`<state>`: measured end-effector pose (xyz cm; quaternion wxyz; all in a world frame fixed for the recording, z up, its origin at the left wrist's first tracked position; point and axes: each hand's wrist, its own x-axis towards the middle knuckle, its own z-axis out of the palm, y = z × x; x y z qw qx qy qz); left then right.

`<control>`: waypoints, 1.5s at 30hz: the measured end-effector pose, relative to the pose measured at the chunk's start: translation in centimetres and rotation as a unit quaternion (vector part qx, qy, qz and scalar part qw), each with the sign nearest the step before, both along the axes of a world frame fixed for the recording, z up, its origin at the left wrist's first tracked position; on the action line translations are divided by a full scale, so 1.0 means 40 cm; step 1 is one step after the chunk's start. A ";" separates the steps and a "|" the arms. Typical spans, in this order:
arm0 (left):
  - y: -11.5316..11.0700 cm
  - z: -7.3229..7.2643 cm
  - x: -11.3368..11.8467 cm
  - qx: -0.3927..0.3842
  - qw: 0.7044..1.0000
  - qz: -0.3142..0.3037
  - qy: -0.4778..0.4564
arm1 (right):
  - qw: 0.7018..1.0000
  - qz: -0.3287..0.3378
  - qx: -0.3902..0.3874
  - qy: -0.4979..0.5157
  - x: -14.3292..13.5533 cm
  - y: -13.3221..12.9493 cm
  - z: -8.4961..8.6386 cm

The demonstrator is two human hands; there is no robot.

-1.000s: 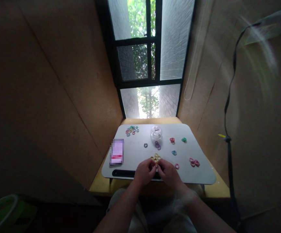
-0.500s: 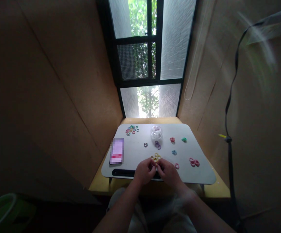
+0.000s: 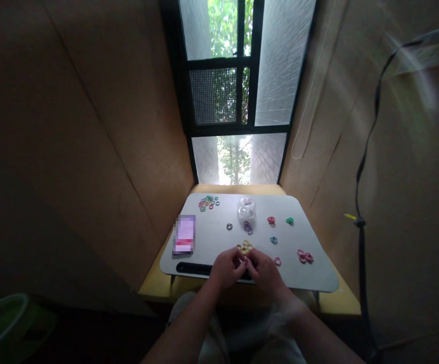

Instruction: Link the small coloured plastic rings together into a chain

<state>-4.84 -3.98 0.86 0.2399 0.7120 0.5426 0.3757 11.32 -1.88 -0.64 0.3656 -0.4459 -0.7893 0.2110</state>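
My left hand (image 3: 227, 268) and my right hand (image 3: 262, 269) meet at the front of a white lap table (image 3: 211, 242). Both are closed, fingertips pinched together; whatever sits between them is too small and hidden to name. Just beyond the fingertips lie several yellow hair ties (image 3: 244, 249), partly covered by the hands. A pink hair tie (image 3: 277, 261) rests right of my right hand. Farther off are purple ties (image 3: 247, 227), a dark grey tie (image 3: 229, 227) and blue ties (image 3: 274, 240).
A clear round container (image 3: 246, 211) stands at the back middle. Mixed ties (image 3: 207, 202) are heaped back left, above a phone (image 3: 184, 235). Red ties (image 3: 271, 221), green ties (image 3: 289, 221) and pink ties (image 3: 305, 257) lie right. A black slot (image 3: 192, 268) runs along the front.
The view has shifted slightly. My hands stay together in the same place, with only small movements of the fingers.
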 end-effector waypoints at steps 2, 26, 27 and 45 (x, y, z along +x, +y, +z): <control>0.000 0.000 0.001 0.000 1.000 0.002 -0.001 | 1.000 0.002 -0.001 0.001 0.000 -0.001 0.001; 0.014 -0.015 0.008 0.004 1.000 0.018 -0.007 | 0.999 0.014 0.011 0.026 0.004 0.000 0.001; 0.015 -0.015 0.008 0.002 1.000 0.018 -0.008 | 0.999 0.015 0.010 0.030 0.004 0.000 0.002; 0.013 -0.021 0.004 -0.009 0.999 0.035 -0.035 | 1.000 0.011 0.012 0.020 0.002 -0.001 -0.001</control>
